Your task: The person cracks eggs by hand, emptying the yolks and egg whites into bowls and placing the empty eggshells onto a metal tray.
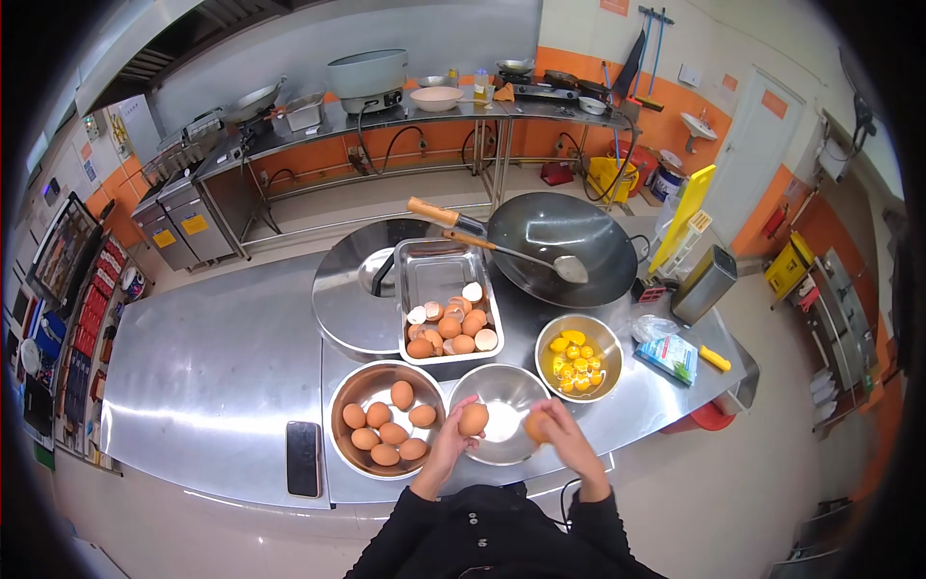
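Observation:
My left hand (pixel 451 442) holds a brown egg (pixel 474 419) at the left rim of a steel bowl (pixel 502 386) with a bare bottom. At that bowl's right rim, my right hand (pixel 564 434) is closed on another brown egg (pixel 536 426), slightly blurred. Several whole eggs lie in a steel bowl (pixel 340 425) to the left. Yolks and egg white fill part of a smaller bowl (pixel 615 340) to the right. Behind, a rectangular tray (pixel 439 259) contains several eggshells (pixel 449 328).
A large wok (pixel 540 227) with a ladle (pixel 569 269) across it stands behind the bowls. A round lid (pixel 338 299) lies beside the tray. A phone (pixel 304 458) lies at the left front. A blue packet (pixel 667 359), yellow-handled knife (pixel 715 358) and metal holder (pixel 704 285) are right.

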`<action>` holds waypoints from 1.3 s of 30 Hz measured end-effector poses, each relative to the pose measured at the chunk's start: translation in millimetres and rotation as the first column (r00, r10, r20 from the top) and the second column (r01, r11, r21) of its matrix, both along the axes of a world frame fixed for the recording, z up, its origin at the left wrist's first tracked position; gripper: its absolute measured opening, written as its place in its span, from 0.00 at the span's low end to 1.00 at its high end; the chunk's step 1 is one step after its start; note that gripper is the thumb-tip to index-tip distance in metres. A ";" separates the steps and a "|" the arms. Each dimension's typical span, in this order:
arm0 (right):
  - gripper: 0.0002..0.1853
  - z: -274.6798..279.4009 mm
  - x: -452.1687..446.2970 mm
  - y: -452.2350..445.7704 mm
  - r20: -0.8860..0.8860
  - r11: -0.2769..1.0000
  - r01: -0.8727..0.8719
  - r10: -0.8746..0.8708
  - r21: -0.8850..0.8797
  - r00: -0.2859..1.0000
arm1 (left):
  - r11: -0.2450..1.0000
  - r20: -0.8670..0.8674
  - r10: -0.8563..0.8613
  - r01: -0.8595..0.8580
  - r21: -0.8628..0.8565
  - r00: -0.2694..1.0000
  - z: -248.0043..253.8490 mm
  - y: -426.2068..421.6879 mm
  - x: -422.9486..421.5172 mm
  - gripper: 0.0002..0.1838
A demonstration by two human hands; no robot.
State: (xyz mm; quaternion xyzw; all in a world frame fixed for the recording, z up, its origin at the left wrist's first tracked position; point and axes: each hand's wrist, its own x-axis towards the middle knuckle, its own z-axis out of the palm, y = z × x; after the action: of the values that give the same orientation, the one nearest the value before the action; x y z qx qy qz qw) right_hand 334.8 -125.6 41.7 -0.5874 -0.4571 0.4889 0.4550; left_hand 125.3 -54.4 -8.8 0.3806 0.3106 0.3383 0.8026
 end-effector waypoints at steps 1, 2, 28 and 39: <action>0.15 3.8 -17.2 6.3 0.136 0.983 0.063 -0.088 0.173 0.987 | 1.000 0.005 0.006 -0.006 -0.009 1.000 -2.2 1.2 4.2 0.27; 0.16 7.1 -28.8 11.1 0.267 0.948 0.055 -0.143 0.314 0.953 | 1.000 0.010 0.013 -0.013 -0.018 1.000 -4.6 2.6 8.3 0.26; 0.22 -10.5 -32.6 24.8 0.420 0.812 -0.180 -0.087 0.556 0.903 | 0.987 -0.035 0.142 -0.144 -0.067 0.989 -1.1 0.5 39.8 0.24; 0.22 -47.2 1.4 44.0 -0.798 0.992 -0.119 0.035 -0.047 0.602 | 0.975 -0.261 0.211 -0.184 0.125 0.942 19.4 2.6 32.8 0.21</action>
State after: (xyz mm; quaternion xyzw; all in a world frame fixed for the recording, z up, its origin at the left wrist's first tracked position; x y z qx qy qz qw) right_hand 336.2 -81.6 -5.5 -0.3098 -0.2084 0.7391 0.5607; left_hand 158.2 -51.8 10.6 0.4297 0.4375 0.3765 0.6944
